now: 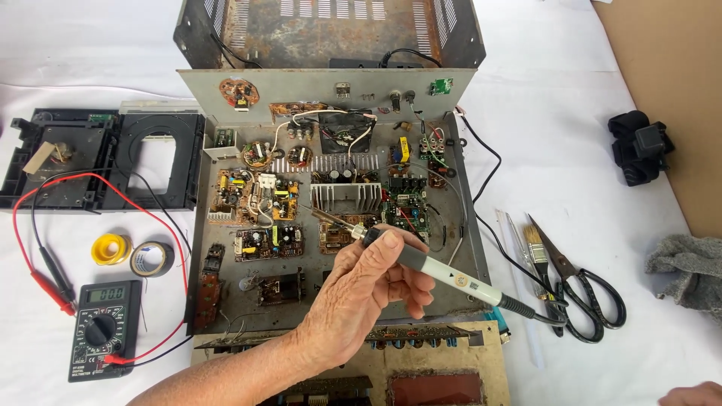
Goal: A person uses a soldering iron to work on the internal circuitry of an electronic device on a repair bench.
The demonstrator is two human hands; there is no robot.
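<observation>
My left hand (359, 289) comes in from the lower left and is shut on a soldering iron (444, 272) with a pale grey handle and black collar. Its metal tip (316, 214) points up and left, over the small circuit boards (271, 242) inside an opened amplifier chassis (197, 248). The tip lies near a finned heatsink (344, 197). Whether it touches a board, I cannot tell. The iron's black cord (538, 314) runs off to the right. Only a sliver of my right hand (692, 395) shows at the bottom right corner.
A digital multimeter (103, 328) with red and black leads lies at the left, beside a yellow solder reel (110, 249) and a tape roll (151, 259). Scissors (583, 289) and a brush (538, 256) lie at the right. A black disc tray (105, 158), grey cloth (688, 271) and rusty cover (331, 30) surround the chassis.
</observation>
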